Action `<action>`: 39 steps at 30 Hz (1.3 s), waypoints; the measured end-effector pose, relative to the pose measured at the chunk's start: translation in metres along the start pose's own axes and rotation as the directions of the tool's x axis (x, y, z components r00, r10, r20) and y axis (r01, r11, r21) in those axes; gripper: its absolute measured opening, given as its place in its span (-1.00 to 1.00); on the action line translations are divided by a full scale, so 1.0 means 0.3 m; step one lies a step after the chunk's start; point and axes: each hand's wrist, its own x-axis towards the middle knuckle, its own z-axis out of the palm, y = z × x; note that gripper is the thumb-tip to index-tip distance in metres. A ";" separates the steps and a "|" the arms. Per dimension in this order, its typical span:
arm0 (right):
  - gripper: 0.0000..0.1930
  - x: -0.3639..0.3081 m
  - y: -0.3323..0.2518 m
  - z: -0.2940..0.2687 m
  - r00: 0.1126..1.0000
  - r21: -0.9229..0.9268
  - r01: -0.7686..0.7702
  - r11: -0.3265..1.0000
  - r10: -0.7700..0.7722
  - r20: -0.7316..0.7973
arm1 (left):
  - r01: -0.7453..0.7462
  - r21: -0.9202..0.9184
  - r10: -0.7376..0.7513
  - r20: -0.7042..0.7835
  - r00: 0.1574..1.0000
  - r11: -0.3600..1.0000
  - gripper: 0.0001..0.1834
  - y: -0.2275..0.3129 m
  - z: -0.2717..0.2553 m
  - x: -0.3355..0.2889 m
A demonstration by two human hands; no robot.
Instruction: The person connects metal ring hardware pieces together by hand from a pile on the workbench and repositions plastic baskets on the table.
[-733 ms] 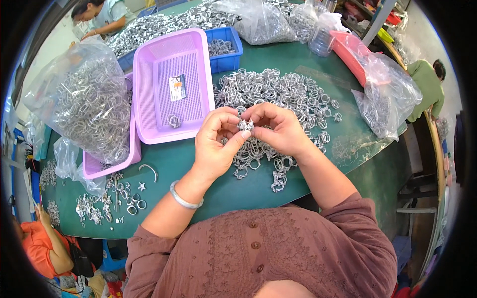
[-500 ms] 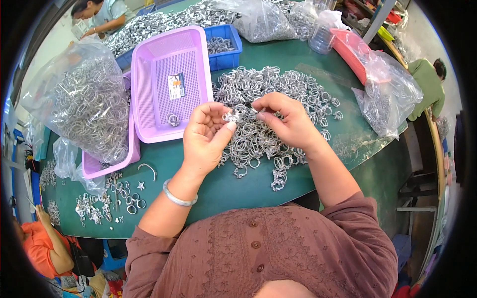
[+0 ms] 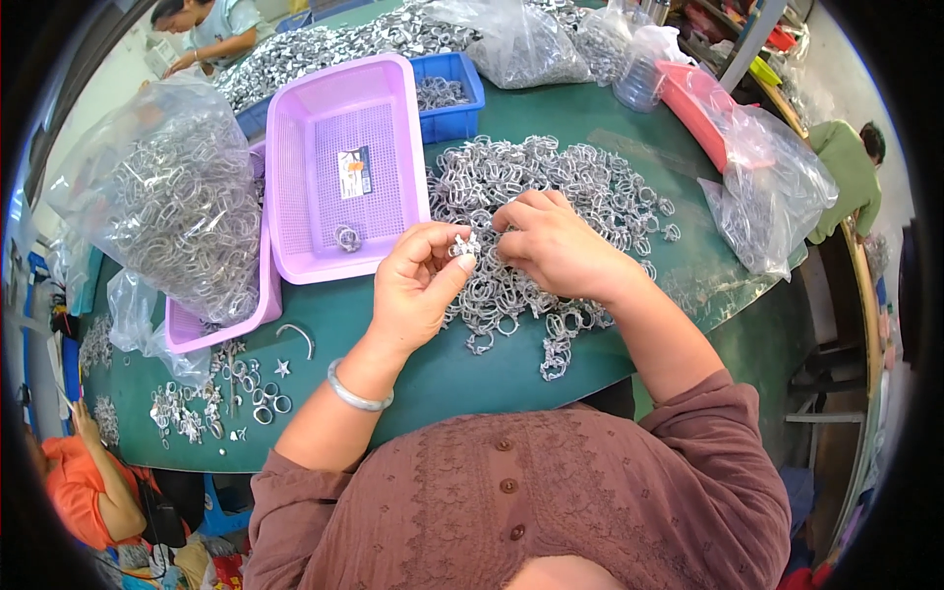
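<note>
Between thumb and fingertips, my left hand point(image 3: 413, 295) pinches a small cluster of silver-coloured metal rings point(image 3: 463, 247). My right hand point(image 3: 565, 251) is closed over the heap of metal rings point(image 3: 600, 192), its fingertips bent down at the heap's near-left part. Whatever those fingers grip is hidden behind the hand. Just left of my left hand, a lilac plastic basket point(image 3: 279, 187) leans tilted, with a small bunch of rings point(image 3: 346, 238) at its lower end and a label on its perforated bottom.
A clear bag of rings point(image 3: 182, 211) rests in another lilac basket point(image 3: 211, 339) on the left. Loose rings and small charms point(image 3: 197, 408) lie on the green table point(image 3: 433, 388). Beyond are a blue bin point(image 3: 464, 120), more bags and a pink tray point(image 3: 691, 103). Other people sit around.
My right hand has turned down to the heap, its fingers more curled. My left hand has shifted slightly right, still pinching the ring cluster.
</note>
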 end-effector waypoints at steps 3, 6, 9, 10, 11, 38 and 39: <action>-0.91 -0.003 -0.002 -0.011 0.997 0.141 -0.002 0.990 0.013 -0.076 | -0.014 0.001 0.014 0.016 1.000 1.000 -0.69 0.004 0.005 -0.004; -0.90 -0.011 0.007 -0.019 0.969 0.616 -0.159 0.772 0.243 -0.054 | -0.005 -0.025 0.005 0.020 1.000 1.000 -0.69 0.005 0.006 -0.007; -0.93 -0.009 -0.028 -0.030 0.889 0.944 -0.256 0.208 0.434 0.145 | -0.017 -0.007 0.018 0.033 0.999 1.000 -0.69 0.003 0.005 -0.010; -0.90 -0.004 -0.043 -0.045 0.873 0.937 -0.291 0.194 0.455 0.177 | -0.020 -0.003 0.021 0.032 0.999 1.000 -0.68 0.003 0.004 -0.010; -0.90 -0.004 -0.048 -0.039 0.873 0.937 -0.291 0.194 0.455 0.177 | -0.023 0.001 0.023 0.030 0.999 1.000 -0.68 0.003 0.003 -0.009; -0.83 -0.034 -0.058 0.000 0.937 0.722 -0.255 0.643 0.350 0.020 | -0.025 0.063 0.023 0.019 1.000 0.998 -0.67 0.012 0.002 0.000; -0.83 -0.034 -0.054 0.000 0.956 0.676 -0.199 0.710 0.294 -0.026 | -0.022 0.064 0.021 0.019 1.000 0.998 -0.67 0.012 0.001 0.001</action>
